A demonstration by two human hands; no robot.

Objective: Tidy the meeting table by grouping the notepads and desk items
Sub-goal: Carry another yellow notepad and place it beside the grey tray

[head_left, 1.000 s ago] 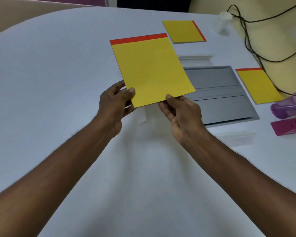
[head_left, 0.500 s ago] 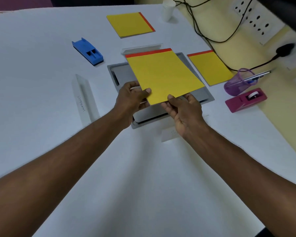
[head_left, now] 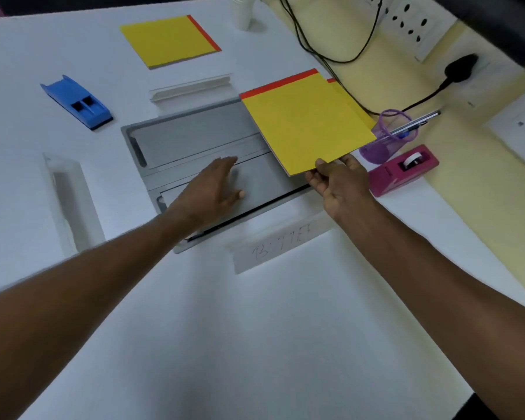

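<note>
My right hand [head_left: 340,180] pinches the near corner of a yellow notepad [head_left: 303,122] with a red top strip, holding it above a second yellow notepad [head_left: 350,100] whose right edge peeks out beneath. My left hand [head_left: 212,192] hovers open, fingers spread, over the grey panel [head_left: 191,137] set into the white table [head_left: 255,328]. A third yellow notepad [head_left: 167,39] lies at the back. A blue desk item [head_left: 78,101] sits at the left. A purple pen cup [head_left: 385,137] lies tipped with a pen [head_left: 415,124], beside a pink tape dispenser [head_left: 403,169].
Clear name stands are at the left [head_left: 69,198], behind the panel [head_left: 191,86], and at the panel's front edge, this last one with handwriting [head_left: 279,244]. A white cup [head_left: 241,10] stands at the back. Black cables [head_left: 325,40] and wall sockets [head_left: 406,22] run along the yellow ledge at the right.
My left hand has let go of the notepad and now hovers over the grey panel. My right hand has carried the pad to the right, over the notepad near the pen cup.
</note>
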